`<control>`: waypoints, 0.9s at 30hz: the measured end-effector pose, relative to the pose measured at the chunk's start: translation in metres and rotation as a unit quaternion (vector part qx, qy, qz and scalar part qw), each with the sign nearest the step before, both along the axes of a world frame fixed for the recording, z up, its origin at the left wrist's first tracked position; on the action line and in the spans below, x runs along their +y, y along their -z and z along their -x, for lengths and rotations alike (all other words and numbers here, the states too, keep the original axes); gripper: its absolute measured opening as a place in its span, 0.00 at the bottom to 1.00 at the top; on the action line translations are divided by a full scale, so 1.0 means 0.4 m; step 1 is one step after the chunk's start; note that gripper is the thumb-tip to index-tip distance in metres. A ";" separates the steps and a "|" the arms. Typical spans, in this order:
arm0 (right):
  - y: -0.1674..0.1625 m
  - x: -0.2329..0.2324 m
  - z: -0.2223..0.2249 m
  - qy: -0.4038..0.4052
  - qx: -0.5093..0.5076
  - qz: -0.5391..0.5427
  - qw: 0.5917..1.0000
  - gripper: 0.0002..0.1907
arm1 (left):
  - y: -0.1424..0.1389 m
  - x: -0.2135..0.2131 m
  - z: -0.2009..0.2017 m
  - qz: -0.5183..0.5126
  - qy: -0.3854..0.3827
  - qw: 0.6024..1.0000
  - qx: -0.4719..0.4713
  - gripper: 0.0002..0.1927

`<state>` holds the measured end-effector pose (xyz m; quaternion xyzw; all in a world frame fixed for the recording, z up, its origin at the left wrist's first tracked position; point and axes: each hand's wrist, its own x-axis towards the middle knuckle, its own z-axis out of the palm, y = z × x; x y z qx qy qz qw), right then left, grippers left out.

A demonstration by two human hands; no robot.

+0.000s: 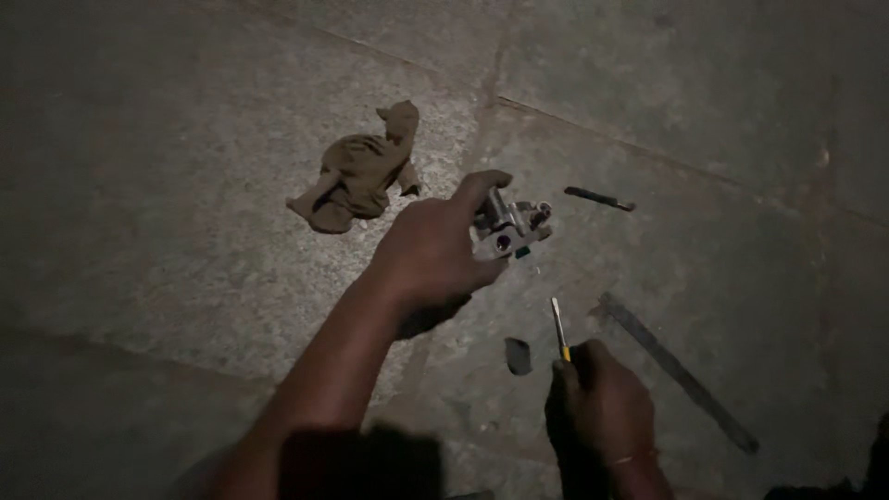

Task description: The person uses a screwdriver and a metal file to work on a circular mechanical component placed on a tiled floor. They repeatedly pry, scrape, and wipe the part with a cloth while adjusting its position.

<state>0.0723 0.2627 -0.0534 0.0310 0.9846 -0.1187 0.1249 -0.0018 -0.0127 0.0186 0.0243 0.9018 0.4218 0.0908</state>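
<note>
1. Head view, dim light. We look down on a grey stone floor (185,231) with seams running across it; there is only this one view.
2. Our left hand (435,255) is stretched out over the floor, fingers and thumb clamped on a small silvery metal part (507,225). The part is a blocky piece with round bores and short stubs, held above the floor near the middle of the frame.
3. Our right hand (597,403) is lower and nearer to us, fist closed around the handle of a small screwdriver (558,329). A bit of yellow handle shows above the fist; the pale shaft points up and away, toward the metal part, and stops short of it.
4. The two hands are apart, left ahead, right below it.
5. A small dark flat piece (518,356) lies on the floor just left of the right hand.
6. A long dark flat bar (681,373) lies slantwise to the right of the right hand; we cannot tell what tool it is.
7. A short dark slim tool (600,198) lies beyond the metal part, to its right.
8. A crumpled brown rag (356,176) lies on the floor up-left of the left hand, apart from it.
</note>
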 end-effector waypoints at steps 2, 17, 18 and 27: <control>-0.001 -0.003 -0.002 0.020 0.007 0.044 0.999 0.18 | -0.002 0.002 0.000 -0.004 0.001 1.000 -0.007 0.45; -0.033 -0.061 0.052 0.234 -0.043 0.718 0.655 0.13 | 0.002 -0.007 0.004 -0.045 -0.028 0.999 -0.007 0.44; -0.048 -0.083 0.052 0.218 -0.026 0.721 0.658 0.12 | 0.001 -0.007 0.005 -0.042 -0.028 0.999 -0.008 0.44; -0.210 -0.197 0.083 0.079 0.107 0.525 0.841 0.14 | 0.004 -0.004 0.003 -0.053 -0.045 0.997 0.020 0.43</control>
